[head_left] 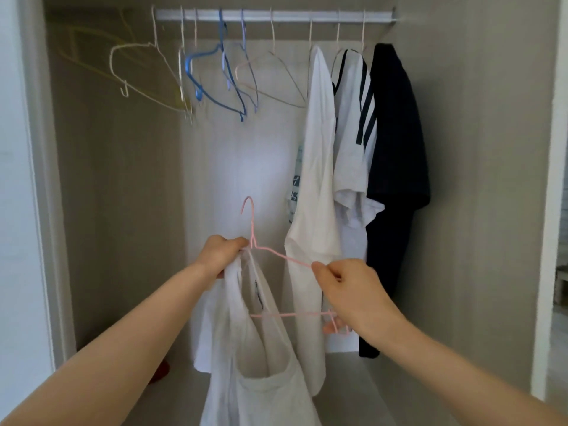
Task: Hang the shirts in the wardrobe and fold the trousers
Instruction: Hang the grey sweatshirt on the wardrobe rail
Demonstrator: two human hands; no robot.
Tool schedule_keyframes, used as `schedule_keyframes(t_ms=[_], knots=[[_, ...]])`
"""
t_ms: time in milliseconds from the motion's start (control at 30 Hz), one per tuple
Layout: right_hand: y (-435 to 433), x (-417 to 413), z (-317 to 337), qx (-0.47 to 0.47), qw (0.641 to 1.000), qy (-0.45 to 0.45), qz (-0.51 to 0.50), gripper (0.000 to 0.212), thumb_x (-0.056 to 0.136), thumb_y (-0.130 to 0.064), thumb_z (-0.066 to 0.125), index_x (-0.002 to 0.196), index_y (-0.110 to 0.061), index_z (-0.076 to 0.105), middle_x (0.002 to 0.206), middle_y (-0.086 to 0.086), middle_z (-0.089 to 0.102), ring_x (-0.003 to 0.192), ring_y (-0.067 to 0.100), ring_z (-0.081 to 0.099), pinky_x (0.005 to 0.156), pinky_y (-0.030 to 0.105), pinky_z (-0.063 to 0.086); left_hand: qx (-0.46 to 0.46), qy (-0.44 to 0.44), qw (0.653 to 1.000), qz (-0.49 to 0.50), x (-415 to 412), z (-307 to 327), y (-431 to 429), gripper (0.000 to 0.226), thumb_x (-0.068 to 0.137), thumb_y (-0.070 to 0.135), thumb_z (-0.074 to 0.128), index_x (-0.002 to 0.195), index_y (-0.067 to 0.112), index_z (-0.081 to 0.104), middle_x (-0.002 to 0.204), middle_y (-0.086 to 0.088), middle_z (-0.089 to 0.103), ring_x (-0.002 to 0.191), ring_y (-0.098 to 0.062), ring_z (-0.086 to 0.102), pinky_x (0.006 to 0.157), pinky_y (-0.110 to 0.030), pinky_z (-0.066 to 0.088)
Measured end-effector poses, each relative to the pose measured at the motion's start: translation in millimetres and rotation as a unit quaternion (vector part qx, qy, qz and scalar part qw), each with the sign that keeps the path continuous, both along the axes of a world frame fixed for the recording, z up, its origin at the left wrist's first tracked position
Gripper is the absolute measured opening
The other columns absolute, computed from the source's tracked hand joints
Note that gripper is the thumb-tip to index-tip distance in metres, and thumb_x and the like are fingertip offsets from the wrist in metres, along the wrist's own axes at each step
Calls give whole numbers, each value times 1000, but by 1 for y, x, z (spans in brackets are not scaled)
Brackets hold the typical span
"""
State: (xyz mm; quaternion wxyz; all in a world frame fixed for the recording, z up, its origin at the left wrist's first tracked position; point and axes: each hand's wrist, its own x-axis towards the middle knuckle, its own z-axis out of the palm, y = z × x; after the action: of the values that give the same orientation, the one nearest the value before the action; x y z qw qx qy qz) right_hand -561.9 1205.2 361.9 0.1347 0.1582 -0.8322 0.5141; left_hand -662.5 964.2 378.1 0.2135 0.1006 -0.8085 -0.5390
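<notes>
A pink wire hanger (278,256) is held upright in front of the open wardrobe. My left hand (222,255) grips its neck together with the top of a white shirt (249,358), which hangs down from that side. My right hand (350,290) pinches the hanger's right shoulder wire, with fingers also at its lower right corner. The shirt covers only the hanger's left side; the right arm of the hanger is bare.
A white rail (276,16) runs across the wardrobe top. Several bare hangers, cream (135,66), blue (212,81) and pink, hang at its left and middle. A white shirt (316,167), a striped white shirt (353,133) and a dark shirt (396,167) hang at right. A red object (161,368) lies on the wardrobe floor.
</notes>
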Motion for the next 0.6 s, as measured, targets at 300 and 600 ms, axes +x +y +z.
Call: schedule_keyframes(t_ms=[300,600], knots=[[7,-6,4,-161,986,49,12,54,98,-28,54,54,-13,26,43,-11,21,28,7,42,56,64,53,-263,65,960,-72,27,47,-5,43,96,28,30,87,-1,60,86,-21,63,81,-34,60,72,-35,52],[23,-31,3,106,938,302,-130,45,96,-36,52,58,-22,31,50,-9,36,47,11,32,45,30,36,-391,154,902,-99,40,69,-23,27,87,35,31,78,13,42,72,-1,44,61,-5,41,62,-25,34]])
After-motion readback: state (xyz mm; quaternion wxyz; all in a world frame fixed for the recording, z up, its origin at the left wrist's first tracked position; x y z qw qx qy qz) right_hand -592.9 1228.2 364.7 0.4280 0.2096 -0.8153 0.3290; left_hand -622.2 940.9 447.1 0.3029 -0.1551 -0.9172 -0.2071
